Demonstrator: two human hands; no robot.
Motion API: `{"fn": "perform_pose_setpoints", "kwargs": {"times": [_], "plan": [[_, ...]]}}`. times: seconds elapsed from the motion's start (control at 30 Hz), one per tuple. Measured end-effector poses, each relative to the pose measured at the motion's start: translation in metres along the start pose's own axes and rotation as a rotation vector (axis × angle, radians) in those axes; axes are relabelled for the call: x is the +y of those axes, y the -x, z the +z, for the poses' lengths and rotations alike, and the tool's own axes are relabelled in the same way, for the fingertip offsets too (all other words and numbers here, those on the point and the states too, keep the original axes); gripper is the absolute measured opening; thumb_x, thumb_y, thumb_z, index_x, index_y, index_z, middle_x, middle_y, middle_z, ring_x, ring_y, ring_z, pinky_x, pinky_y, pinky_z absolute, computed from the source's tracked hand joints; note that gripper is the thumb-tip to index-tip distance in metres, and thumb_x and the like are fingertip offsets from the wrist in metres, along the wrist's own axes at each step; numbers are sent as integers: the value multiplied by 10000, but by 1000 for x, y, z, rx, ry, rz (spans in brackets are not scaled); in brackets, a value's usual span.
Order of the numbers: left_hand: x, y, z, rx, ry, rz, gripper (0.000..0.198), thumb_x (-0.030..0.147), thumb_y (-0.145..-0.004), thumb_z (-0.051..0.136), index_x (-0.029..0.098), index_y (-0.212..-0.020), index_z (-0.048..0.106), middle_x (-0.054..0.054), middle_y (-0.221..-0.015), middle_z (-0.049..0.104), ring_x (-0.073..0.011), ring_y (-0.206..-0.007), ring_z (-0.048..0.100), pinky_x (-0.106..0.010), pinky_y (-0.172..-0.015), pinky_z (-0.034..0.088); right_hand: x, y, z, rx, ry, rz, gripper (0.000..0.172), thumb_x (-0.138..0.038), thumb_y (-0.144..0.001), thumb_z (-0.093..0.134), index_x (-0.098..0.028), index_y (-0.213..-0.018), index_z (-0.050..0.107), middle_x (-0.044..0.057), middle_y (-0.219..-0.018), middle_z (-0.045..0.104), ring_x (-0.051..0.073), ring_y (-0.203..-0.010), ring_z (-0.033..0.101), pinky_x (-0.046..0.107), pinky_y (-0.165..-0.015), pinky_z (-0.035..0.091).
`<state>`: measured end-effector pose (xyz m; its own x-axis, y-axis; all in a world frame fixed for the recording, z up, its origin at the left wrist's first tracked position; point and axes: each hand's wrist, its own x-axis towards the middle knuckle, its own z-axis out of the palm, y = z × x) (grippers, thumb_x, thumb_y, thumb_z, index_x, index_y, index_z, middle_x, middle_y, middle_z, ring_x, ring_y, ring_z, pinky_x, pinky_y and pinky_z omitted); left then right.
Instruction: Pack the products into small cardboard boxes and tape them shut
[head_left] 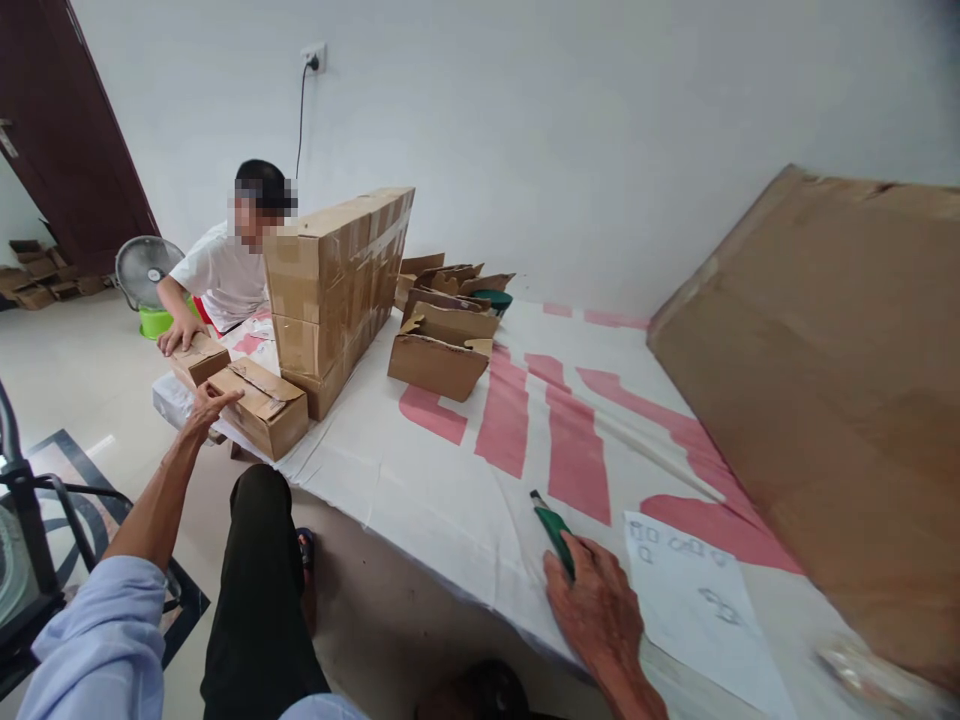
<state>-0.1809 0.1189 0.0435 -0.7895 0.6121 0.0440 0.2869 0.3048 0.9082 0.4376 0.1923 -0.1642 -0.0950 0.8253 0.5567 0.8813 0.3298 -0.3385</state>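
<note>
Closed carton point(268, 408) lies at the left end of the table point(397, 485), along the front edge and just in front of the tall carton stack point(345, 295); whether it touches the stack cannot be told. Left hand point(210, 400) rests at its left end, index finger stretched over the lid; whether the other fingers grip cannot be made out. Right hand point(596, 605), well apart, has its fingers wrapped round a green-handled tool point(555, 535), likely a cutter, dark tip pointing away from the body; blade extension not readable. Judgement: steady the carton with the left fingers clear of the lid seam, and keep the tool's tip low and turned from both people. Second carton point(199, 358) sits beside the first, under a co-worker's hand point(181, 335), so that side is tight. Edges: the front drop is close to carton and right wrist alike; the stack limits room behind. Widest room: the cloth between the open cartons point(439, 350) and the tool. Rightward, a paper sheet point(697, 590) and a large cardboard box point(832, 390) narrow it.
</note>
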Motion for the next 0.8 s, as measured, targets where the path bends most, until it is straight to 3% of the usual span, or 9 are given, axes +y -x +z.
{"fn": "perform_pose_setpoints", "kwargs": {"times": [0.1,0.27,0.37,0.5,0.6,0.67,0.8], "plan": [[-6,31,15,-67,34,34,695,590,-513,961,189,-991,654,-109,-1011,738,-369,-1062,693,-451,-855,586,1,-1,1,3,-20,28,457,-416,-972,439,-145,-1217,714,208,-1196,689,371,-1098,616,514,-920,513],[-24,109,60,-187,77,131,854,586,-539,980,200,-1219,637,-135,-1258,714,-368,-1213,667,-475,-1023,559,-1,0,-2,-21,-53,65,446,-411,-971,461,-161,-1245,708,194,-1224,679,362,-1154,604,515,-963,508],[-29,149,80,-382,136,210,896,570,-580,984,216,-1316,615,-149,-1338,688,-368,-1265,646,-479,-1033,557,-3,-2,-3,-15,-84,97,448,-405,-969,468,-166,-1264,706,188,-1228,667,354,-1169,592,518,-985,508],[-30,171,91,-649,144,265,728,470,-602,989,236,-1217,678,-105,-1234,724,-342,-1186,660,-450,-959,574,-12,-9,-9,22,-164,152,460,-431,-959,486,-137,-1216,728,217,-1226,659,371,-1191,582,573,-1038,500],[-31,179,99,-659,92,271,550,400,-659,943,237,-1124,699,-66,-1085,720,-298,-1053,665,-425,-895,566,-40,-18,-24,78,-335,207,540,-564,-969,510,-137,-1198,748,214,-1245,674,372,-1218,597,597,-1106,474],[-32,189,110,-624,83,281,507,371,-691,915,245,-1127,690,-54,-1040,695,-279,-991,655,-414,-853,560,-67,-24,-38,48,-543,242,595,-629,-985,517,-167,-1291,732,190,-1323,682,352,-1257,617,561,-1106,498],[-36,218,133,-644,133,391,596,295,-700,894,274,-1245,652,-91,-1248,649,-305,-1140,641,-434,-899,569,-110,-37,-62,-116,-798,295,647,-636,-940,655,-214,-1430,694,149,-1458,680,329,-1291,645,475,-1071,546]]}}
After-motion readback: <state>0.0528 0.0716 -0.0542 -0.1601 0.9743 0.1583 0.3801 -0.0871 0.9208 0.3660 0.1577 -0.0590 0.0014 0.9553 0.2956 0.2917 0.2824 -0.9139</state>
